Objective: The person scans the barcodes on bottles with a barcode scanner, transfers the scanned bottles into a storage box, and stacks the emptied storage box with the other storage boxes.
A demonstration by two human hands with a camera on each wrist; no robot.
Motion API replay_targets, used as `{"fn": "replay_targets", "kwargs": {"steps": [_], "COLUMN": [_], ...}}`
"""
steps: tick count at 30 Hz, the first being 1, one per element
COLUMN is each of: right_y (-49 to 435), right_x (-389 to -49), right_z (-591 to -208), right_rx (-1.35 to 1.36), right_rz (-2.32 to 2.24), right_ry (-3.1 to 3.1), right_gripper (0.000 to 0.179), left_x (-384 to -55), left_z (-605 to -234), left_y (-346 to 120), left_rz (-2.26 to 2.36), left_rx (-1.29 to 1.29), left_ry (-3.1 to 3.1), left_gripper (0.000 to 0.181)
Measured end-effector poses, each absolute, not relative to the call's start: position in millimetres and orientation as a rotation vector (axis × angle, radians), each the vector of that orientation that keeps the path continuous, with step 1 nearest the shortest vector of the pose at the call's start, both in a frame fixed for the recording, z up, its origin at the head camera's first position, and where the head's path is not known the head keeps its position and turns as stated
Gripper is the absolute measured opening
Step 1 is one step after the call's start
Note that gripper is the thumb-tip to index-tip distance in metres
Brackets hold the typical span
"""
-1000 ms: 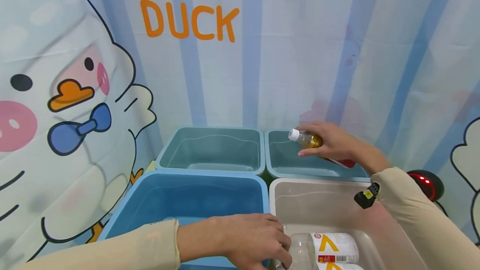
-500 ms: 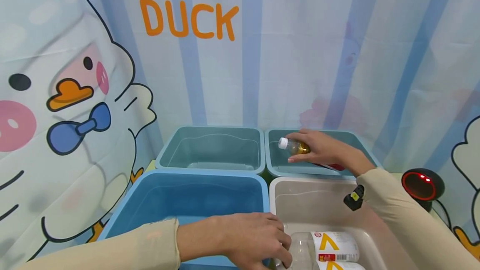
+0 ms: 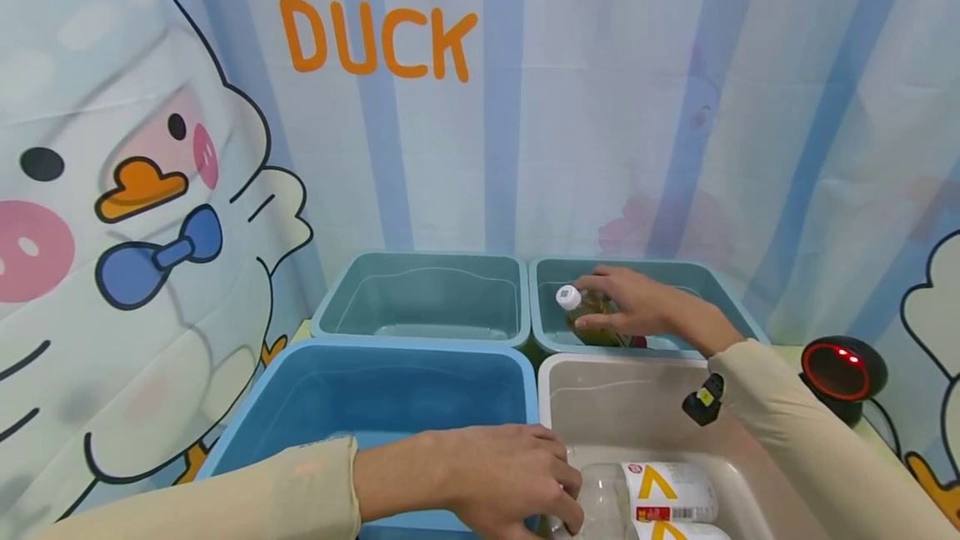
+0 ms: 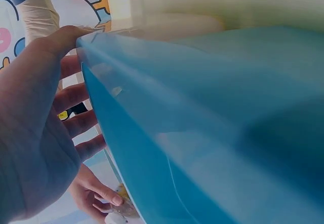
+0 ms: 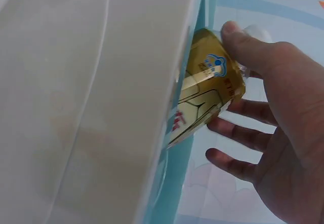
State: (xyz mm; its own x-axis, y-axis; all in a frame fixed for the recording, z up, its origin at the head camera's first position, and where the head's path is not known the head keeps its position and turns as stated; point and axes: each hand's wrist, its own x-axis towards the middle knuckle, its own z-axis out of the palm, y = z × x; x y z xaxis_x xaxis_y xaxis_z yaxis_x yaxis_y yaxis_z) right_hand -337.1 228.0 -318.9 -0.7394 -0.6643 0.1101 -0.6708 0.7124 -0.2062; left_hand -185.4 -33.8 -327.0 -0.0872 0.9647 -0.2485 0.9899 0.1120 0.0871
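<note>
My right hand [image 3: 637, 302] holds a plastic bottle [image 3: 594, 315] by its upper part, inside the back right teal bin [image 3: 723, 290]. The bottle has a white cap and a gold label [image 5: 215, 84]; it is tilted, cap up. In the right wrist view the thumb lies at its neck while the lower fingers stand apart from it. My left hand [image 3: 498, 477] rests over the rim of the blue bin [image 3: 420, 347] where it meets the beige bin [image 3: 600, 362]. Its fingers hang relaxed past the rim, near a large clear bottle [image 3: 600, 490].
Two large clear bottles with white-and-yellow labels [image 3: 667, 490] lie in the beige bin. A second teal bin [image 3: 420, 261] stands at the back left. A black round device with a red light ring [image 3: 843, 369] stands at the right. A duck-print curtain [image 3: 570, 107] hangs behind.
My right hand has moved left and down with the bottle, lowering it into the back right teal bin. The bottle has turned more upright. The left hand stays put.
</note>
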Motion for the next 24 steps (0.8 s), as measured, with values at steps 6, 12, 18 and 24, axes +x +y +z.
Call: {"fn": "replay_targets", "kwargs": {"steps": [6,12,18,24], "right_y": [225.5,226.9,227.8,228.3], "right_x": [-337.0,-336.6,-334.6,-331.4], "right_z": [-318.6,-318.5,-315.1,-314.5], "right_rx": [1.112,1.075,1.090,1.097], "right_rz": [0.376,0.385,0.390,0.384], "right_ry": [-2.912,-2.934,-2.916,-2.909], "right_gripper": [0.067,0.071,0.069,0.069], "left_x": [-186.0,-186.2,-186.3,-185.9], "left_z": [-326.8,-326.5,-326.1,-326.9], "left_y": [-33.8,-33.5,-33.8,-33.3], "left_rz": [-0.143,-0.135,-0.137,-0.134], "left_rx": [1.927,1.915,1.912,1.909], "left_ry": [2.143,2.141,2.144,2.144], "left_gripper": [0.038,0.040,0.040,0.040]}}
